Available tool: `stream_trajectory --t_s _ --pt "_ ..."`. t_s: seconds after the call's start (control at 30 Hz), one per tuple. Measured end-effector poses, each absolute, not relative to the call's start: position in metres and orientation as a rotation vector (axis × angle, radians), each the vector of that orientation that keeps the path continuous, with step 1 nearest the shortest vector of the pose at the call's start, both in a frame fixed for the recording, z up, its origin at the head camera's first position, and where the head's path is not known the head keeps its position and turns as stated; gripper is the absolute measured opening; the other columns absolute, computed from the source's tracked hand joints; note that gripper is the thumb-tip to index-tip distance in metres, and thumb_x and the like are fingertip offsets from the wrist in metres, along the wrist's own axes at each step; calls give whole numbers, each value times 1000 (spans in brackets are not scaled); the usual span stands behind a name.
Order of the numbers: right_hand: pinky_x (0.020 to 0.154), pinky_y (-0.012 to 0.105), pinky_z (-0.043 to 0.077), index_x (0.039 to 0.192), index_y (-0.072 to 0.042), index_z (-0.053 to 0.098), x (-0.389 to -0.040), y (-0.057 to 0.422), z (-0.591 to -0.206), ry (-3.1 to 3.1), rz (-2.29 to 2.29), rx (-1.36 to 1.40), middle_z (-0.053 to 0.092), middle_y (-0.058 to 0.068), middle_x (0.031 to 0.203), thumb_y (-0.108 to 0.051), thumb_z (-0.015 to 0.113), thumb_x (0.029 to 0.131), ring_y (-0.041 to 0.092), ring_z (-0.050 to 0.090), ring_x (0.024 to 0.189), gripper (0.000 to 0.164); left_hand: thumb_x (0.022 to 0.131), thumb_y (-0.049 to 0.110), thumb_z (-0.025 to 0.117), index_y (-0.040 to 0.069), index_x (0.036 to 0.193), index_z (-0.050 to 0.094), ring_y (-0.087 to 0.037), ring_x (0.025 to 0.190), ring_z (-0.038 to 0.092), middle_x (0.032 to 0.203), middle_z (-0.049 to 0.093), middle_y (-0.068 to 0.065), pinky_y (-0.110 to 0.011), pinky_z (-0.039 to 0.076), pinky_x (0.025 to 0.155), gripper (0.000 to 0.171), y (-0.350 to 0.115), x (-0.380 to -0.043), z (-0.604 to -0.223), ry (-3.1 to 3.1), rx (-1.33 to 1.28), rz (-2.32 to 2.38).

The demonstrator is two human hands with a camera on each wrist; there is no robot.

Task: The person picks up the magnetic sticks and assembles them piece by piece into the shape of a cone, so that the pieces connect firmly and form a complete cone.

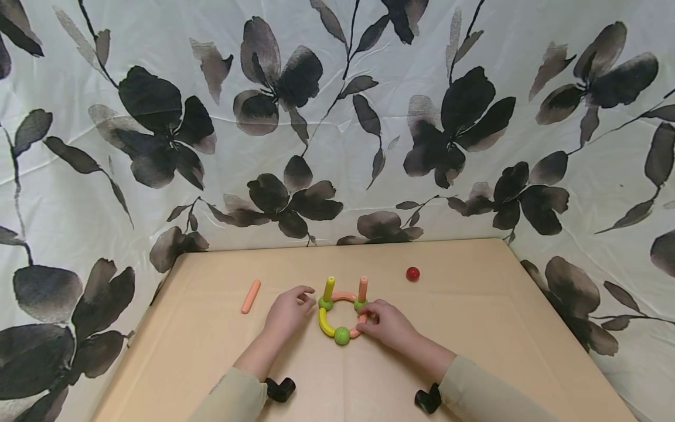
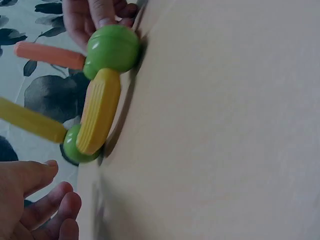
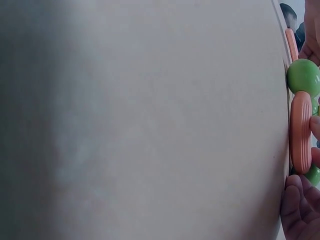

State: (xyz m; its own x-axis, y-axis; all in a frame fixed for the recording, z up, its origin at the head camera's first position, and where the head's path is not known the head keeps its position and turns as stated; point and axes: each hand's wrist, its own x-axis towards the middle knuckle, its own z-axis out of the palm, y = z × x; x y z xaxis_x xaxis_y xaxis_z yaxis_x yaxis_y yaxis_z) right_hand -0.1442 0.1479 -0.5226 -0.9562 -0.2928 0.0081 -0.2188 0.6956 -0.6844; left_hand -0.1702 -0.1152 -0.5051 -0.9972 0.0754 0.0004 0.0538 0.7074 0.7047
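A ring of curved toy rods and green balls lies on the table. Its left side is a yellow curved rod [image 1: 325, 323], its back a salmon-pink one [image 1: 344, 296]. A green ball [image 1: 341, 336] joins the front. Upright from the two rear balls stand a yellow straight rod [image 1: 329, 289] and a pink straight rod [image 1: 362, 289]. My right hand [image 1: 389, 323] pinches the pink curved rod [image 3: 300, 132] on the ring's right side, partly hiding it in the head view. Just left of the ring, my left hand [image 1: 287, 310] holds nothing, its fingers loosely bent beside the left green ball [image 2: 77, 145].
A loose pink straight rod [image 1: 251, 296] lies left of my left hand. Toward the back right sits a red ball [image 1: 413, 274]. The tan table [image 1: 448, 293] meets a floral cloth [image 1: 369, 146] behind and at both sides.
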Motion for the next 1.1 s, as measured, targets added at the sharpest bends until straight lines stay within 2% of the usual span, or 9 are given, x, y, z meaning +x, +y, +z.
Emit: stream_trajectory --t_s 0.13,0.27,0.47,0.7,0.97,1.1 --pt "64 27 42 108 -15 73 -145 148 -522 2797 -1109 -421 58 -3 94 -28 81 83 14 49 75 29 93 20 70 15 119 69 -10 67 61 95 67 2 -28 48 55 27 -130 -172 -498 2881 46 1218" --pt "64 27 42 107 -16 73 -146 148 -523 2801 -1108 -424 59 -4 95 -28 81 83 14 49 75 28 93 21 69 14 122 68 -13 74 63 98 68 0 -28 47 55 29 -151 -173 -489 2902 -15 1222" --pt "65 27 42 106 -16 74 -146 148 -524 2797 -1118 -428 58 -4 93 -29 82 82 14 49 76 28 94 22 68 11 125 67 -21 88 65 99 69 -2 -33 47 65 33 -184 -176 -477 2994 -38 1127" --pt "65 26 43 105 -16 74 -147 149 -525 2799 -1143 -446 59 -5 93 -29 82 82 13 49 76 28 95 22 67 9 126 66 -24 92 66 102 69 -4 -36 46 71 34 -209 -180 -472 3017 -75 1091" --pt "66 27 43 107 -16 74 -146 149 -524 2786 -1142 -413 59 -5 94 -29 82 82 14 50 77 29 99 32 59 5 134 58 -33 103 64 125 61 -20 -46 49 80 44 -225 -189 -478 2929 -160 1023" --pt "66 27 43 108 -16 74 -146 148 -523 2784 -1134 -401 59 -5 95 -29 82 82 14 50 77 30 97 30 62 1 135 55 -38 106 60 124 60 -24 -51 47 85 48 -229 -194 -486 2914 -188 972"
